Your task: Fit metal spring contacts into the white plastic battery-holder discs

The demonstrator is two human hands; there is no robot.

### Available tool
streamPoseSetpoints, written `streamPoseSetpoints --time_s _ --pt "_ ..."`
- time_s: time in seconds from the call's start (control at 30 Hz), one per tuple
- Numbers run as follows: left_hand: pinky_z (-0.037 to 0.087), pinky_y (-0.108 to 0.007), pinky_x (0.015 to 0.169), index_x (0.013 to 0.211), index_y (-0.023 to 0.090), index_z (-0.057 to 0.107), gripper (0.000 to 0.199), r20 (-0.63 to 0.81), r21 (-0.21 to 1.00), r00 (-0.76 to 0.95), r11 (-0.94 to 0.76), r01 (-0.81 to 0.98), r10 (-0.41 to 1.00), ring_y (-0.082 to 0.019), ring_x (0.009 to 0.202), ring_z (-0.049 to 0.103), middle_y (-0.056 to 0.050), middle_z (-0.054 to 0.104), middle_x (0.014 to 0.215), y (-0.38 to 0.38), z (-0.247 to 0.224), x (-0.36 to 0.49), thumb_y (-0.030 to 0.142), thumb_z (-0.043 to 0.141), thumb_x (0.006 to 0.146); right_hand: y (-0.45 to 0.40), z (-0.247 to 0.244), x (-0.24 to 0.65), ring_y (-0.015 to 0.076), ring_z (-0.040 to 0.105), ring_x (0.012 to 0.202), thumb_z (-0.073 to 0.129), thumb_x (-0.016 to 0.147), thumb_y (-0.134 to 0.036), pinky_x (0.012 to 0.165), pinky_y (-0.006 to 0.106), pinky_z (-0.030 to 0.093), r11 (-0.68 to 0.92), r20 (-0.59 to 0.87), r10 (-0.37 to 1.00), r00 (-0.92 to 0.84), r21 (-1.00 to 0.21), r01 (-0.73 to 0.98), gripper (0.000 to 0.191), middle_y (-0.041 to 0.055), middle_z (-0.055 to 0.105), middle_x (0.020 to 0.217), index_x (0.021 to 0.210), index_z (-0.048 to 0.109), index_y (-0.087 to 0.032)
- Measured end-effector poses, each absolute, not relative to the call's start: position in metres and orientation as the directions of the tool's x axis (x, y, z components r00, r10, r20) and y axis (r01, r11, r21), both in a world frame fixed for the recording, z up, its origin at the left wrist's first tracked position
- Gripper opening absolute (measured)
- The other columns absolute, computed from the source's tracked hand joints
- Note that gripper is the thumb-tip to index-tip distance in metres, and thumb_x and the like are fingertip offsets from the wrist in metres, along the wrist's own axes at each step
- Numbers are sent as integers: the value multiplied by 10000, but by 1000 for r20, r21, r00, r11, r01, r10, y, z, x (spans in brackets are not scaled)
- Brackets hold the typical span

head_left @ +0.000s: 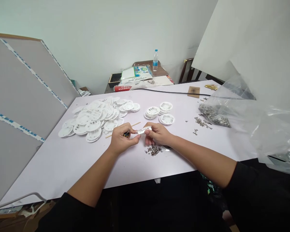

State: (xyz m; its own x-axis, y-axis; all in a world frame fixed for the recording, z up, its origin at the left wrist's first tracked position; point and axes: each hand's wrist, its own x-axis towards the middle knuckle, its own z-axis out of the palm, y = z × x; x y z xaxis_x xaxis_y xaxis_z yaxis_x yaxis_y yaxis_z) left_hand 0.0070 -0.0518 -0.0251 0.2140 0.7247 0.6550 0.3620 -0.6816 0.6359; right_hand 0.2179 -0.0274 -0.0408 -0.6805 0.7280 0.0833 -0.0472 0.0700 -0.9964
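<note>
Near the table's front middle, my right hand (157,133) pinches a white round disc (144,130), tilted so that it shows nearly edge-on. My left hand (122,137) is closed around a small black-and-yellow tool (127,133), mostly hidden by the fingers. Its thumb and forefinger reach the disc's left edge. Below my right hand lies a heap of small metal pieces (154,150). Beyond it, several white discs with metal parts (167,119) sit in short stacks. To the left spreads a large pile of similar discs (93,117).
A thin wooden stick (136,123) lies behind my left hand. At the right, a clear plastic bag (215,112) holds metal pieces, with loose ones (201,123) beside it. A black cable (169,92) crosses the back. A grey panel (21,96) stands left; a water bottle (155,60) stands behind.
</note>
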Motion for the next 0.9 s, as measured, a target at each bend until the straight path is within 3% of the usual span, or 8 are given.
streamPoseSetpoints --time_s 0.23,0.33,0.47,0.57,0.73,0.9 --pt "356 -91 508 692 97 584 221 699 555 222 -711 431 680 39 541 426 36 507 620 -50 -27 5 220 759 749 -30 -43 222 92 649 557 493 945 -647 463 157 466 143 79 726 -683 -989 37 536 32 676 680 1073 526 -127" --pt "382 -89 532 789 110 647 158 739 518 240 -759 394 629 42 564 445 32 548 664 -49 -25 3 201 771 755 -30 -40 227 77 643 577 408 982 -639 501 160 474 246 157 722 -674 -969 38 544 35 684 715 1103 542 -126" --pt "389 -85 545 929 141 713 190 769 430 300 -804 411 564 45 566 449 18 650 721 -49 -24 1 196 777 759 -29 -20 246 41 621 627 480 985 -538 626 157 482 596 359 685 -635 -776 204 436 25 687 751 1044 617 -128" --pt "397 -89 553 914 144 720 151 763 388 313 -788 477 565 41 548 452 23 646 683 -49 -26 0 220 752 787 -30 -1 268 35 559 620 614 921 -499 633 174 447 710 447 684 -577 -590 385 371 20 656 758 1019 682 -148" --pt "395 -88 555 890 145 718 98 737 412 303 -756 509 605 38 547 465 24 634 663 -48 -31 -1 221 680 842 -33 -1 312 41 449 609 631 920 -474 610 198 372 678 511 724 -463 -403 615 327 19 574 716 1035 762 -196" --pt "390 -90 578 926 156 720 148 649 460 351 -716 525 675 41 567 476 28 643 685 -48 -33 -1 271 647 869 -21 -28 338 61 452 640 650 897 -509 647 218 382 538 515 804 -299 -415 734 380 31 542 730 1098 787 -217"
